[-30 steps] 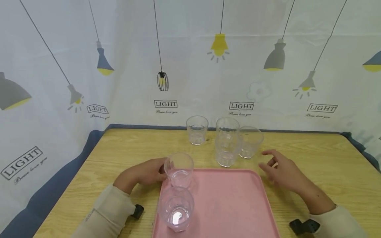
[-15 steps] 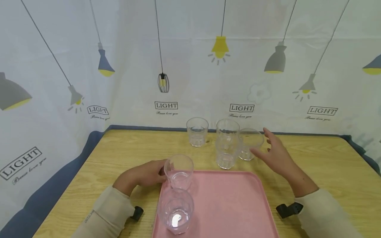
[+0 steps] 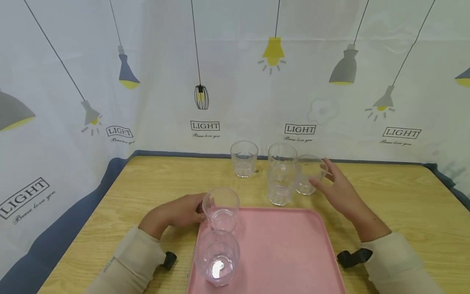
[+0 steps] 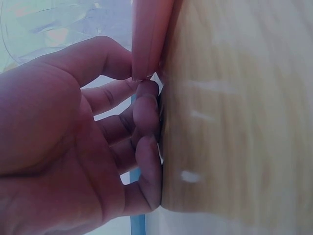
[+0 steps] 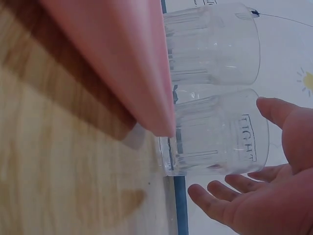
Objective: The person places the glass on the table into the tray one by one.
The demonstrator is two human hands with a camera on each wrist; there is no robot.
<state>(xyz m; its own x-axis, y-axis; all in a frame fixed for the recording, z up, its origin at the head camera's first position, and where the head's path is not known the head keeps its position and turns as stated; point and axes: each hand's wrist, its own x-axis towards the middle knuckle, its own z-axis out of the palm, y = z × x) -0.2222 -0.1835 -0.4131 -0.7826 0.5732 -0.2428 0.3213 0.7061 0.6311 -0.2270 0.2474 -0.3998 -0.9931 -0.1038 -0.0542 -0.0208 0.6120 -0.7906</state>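
In the head view my left hand [image 3: 183, 211] is at the far left corner of the pink tray [image 3: 282, 249], its fingers partly behind a clear tumbler [image 3: 221, 208]. The left wrist view shows thumb and curled fingers pinching the tray's edge [image 4: 149, 39], fingertips down at the wood. A second tumbler [image 3: 217, 257] stands nearer on the tray. My right hand [image 3: 341, 192] reaches round a clear tumbler [image 3: 305, 179] on the table behind the tray. Its thumb tip is right at the rim, the other fingers loosely extended along the side in the right wrist view.
Left of that tumbler, two tumblers stacked one on the other [image 3: 280, 175] stand close by. Another tumbler [image 3: 244, 159] is near the table's back edge. The wooden table [image 3: 147, 179] ends at a cloth backdrop [image 3: 235, 81] printed with lamps.
My right hand has moved forward and left from beside the tray to around the rightmost tumbler. The left hand has stayed at the tray's corner.
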